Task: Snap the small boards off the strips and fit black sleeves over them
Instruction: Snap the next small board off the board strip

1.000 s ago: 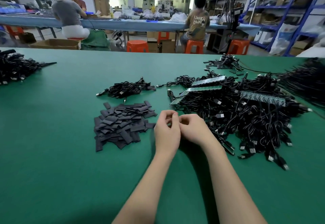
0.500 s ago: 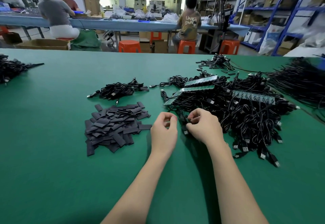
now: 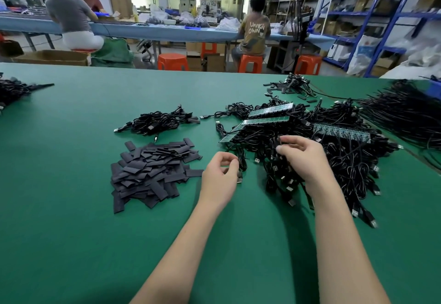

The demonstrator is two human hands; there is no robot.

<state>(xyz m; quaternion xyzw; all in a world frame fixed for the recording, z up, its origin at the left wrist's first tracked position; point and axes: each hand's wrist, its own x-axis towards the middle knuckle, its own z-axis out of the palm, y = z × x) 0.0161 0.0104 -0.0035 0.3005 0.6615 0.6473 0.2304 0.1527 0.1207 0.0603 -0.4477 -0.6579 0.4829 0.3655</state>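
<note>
Your left hand [image 3: 220, 174] pinches thin black cable [image 3: 241, 164]; your right hand [image 3: 303, 158] grips black cable bundle [image 3: 278, 160]. Hands apart. Green board strips [image 3: 267, 120] rest atop tangled cable heap [image 3: 346, 160]; flat black sleeves pile [image 3: 150, 172] left of hands.

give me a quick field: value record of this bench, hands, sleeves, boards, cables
surface: green table
left hand: fingers curled, pinching a black cable
right hand: holding a small dark piece over the cable heap
sleeves: loose pile of black sleeves, left of the hands
boards: green board strips lying on the heap
other: small cable bundle behind the sleeves
</note>
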